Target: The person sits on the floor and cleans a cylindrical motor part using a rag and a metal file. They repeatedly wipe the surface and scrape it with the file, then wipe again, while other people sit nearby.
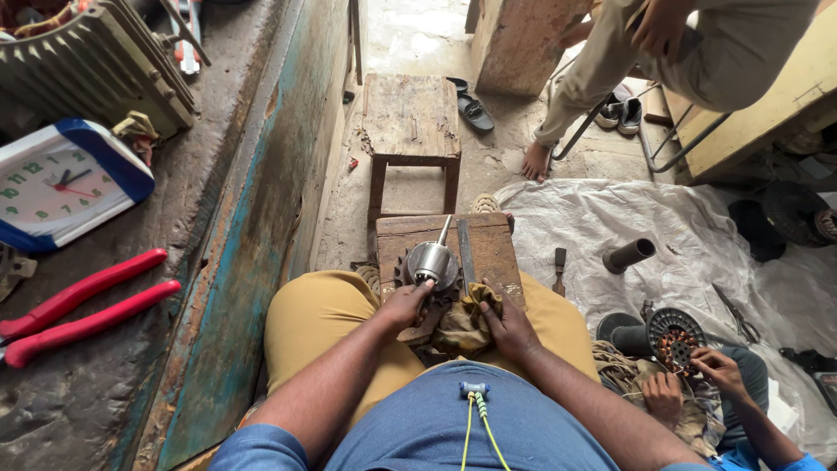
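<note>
On lap, two hands: left hand, right hand, one rotor, one rag

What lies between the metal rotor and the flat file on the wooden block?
Nothing: in the head view, only bare wooden block shows between the rotor and the file.

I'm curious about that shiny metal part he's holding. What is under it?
Under the shiny metal part sits a small wooden block, resting on the person's lap. A crumpled cloth lies beside it under the right hand. The left hand covers the part's near underside.
</note>
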